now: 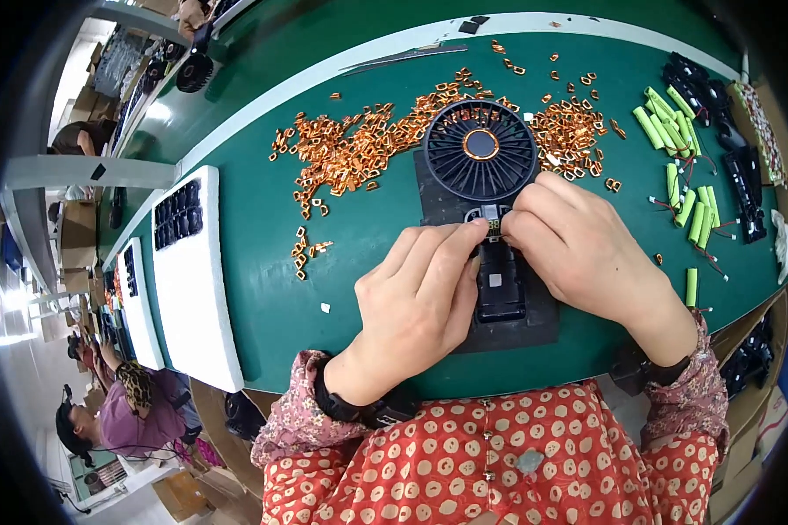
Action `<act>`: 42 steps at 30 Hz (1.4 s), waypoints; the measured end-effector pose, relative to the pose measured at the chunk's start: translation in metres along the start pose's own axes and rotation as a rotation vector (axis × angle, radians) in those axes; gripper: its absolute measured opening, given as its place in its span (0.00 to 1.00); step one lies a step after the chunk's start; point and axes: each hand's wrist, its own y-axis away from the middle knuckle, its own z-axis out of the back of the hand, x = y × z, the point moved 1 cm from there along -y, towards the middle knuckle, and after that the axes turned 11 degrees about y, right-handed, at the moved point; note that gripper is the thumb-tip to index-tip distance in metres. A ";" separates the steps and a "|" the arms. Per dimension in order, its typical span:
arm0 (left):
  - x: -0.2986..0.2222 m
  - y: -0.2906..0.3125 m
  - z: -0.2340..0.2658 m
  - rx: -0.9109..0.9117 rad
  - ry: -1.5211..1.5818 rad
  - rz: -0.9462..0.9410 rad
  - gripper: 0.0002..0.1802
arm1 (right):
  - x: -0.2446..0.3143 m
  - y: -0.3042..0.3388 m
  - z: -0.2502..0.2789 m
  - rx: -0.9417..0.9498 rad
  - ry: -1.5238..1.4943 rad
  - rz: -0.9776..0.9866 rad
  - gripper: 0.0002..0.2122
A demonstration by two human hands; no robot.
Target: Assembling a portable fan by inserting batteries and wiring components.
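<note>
A black handheld fan (502,296) lies on a dark mat (537,332), its round grille (451,157) pointing away from me and its handle toward me. At the fan's neck sits a small display part (493,225) with lit digits. My left hand (411,284) is closed, thumb and forefinger pinched against the left side of the neck. From the right, my right hand (578,249) grips the same spot with curled fingers. Its fingertips are partly hidden, so whether it also pinches a smaller piece cannot be seen. A pale square patch shows on the handle.
Copper-coloured rings (359,149) are heaped beyond and beside the fan. Green battery cells (700,214) with wires lie at the right, near black casings (744,192). White foam boards (197,297) holding black parts stand at the left. Another person (140,411) sits farther left.
</note>
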 end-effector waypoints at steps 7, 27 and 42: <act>0.004 0.000 0.002 -0.046 0.131 0.077 0.25 | 0.000 0.000 -0.005 -0.004 -0.003 -0.004 0.05; 0.001 0.000 0.001 -0.079 0.165 0.134 0.24 | 0.003 -0.005 0.002 0.039 0.050 0.008 0.07; 0.000 0.001 -0.001 0.050 -0.088 -0.080 0.26 | -0.006 0.056 0.021 -0.092 -0.128 -0.409 0.10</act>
